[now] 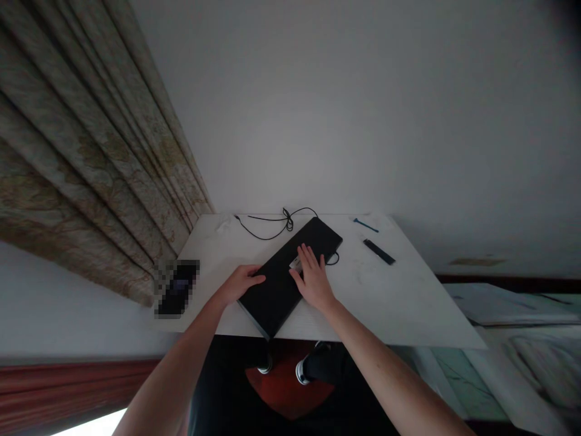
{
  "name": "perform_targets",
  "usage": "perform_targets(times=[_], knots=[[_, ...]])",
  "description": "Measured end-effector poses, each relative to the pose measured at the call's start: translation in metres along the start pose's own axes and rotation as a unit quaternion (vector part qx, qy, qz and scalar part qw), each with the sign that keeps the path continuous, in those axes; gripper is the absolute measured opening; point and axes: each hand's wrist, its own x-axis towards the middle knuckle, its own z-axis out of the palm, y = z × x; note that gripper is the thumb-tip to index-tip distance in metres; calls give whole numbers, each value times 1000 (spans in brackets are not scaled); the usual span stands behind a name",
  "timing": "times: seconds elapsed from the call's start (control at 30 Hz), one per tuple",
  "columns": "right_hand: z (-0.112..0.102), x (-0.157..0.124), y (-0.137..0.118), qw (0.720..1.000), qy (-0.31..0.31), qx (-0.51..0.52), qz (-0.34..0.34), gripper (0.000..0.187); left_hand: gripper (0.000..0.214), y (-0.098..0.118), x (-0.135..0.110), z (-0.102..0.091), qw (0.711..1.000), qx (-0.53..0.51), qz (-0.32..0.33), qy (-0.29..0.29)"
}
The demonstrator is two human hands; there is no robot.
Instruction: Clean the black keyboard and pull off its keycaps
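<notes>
A black keyboard (281,281) lies upside down and diagonally on a small white table (399,303), its near corner past the front edge. My right hand (313,278) rests flat on its underside, fingers spread, beside a small white label (295,263). My left hand (240,283) touches the keyboard's left long edge, fingers curled against it. The keyboard's black cable (272,224) trails across the far side of the table.
A black stick-shaped object (379,251) and a thin blue tool (365,225) lie at the far right of the table. A blurred dark device (178,287) sits at the left edge. Patterned curtains (91,163) hang at left, a plain wall behind.
</notes>
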Motion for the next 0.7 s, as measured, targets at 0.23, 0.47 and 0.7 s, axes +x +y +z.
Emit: perform_targets(times=[0.23, 0.47, 0.7], knots=[[3, 3, 3, 998, -50, -26, 10, 69, 44, 13, 2, -2, 985, 167, 43, 16], [-9, 16, -5, 999, 24, 0, 34, 68, 46, 10, -3, 24, 854, 491, 6, 172], [-4, 24, -10, 1000, -4, -4, -12, 67, 55, 12, -10, 37, 824, 526, 22, 209]])
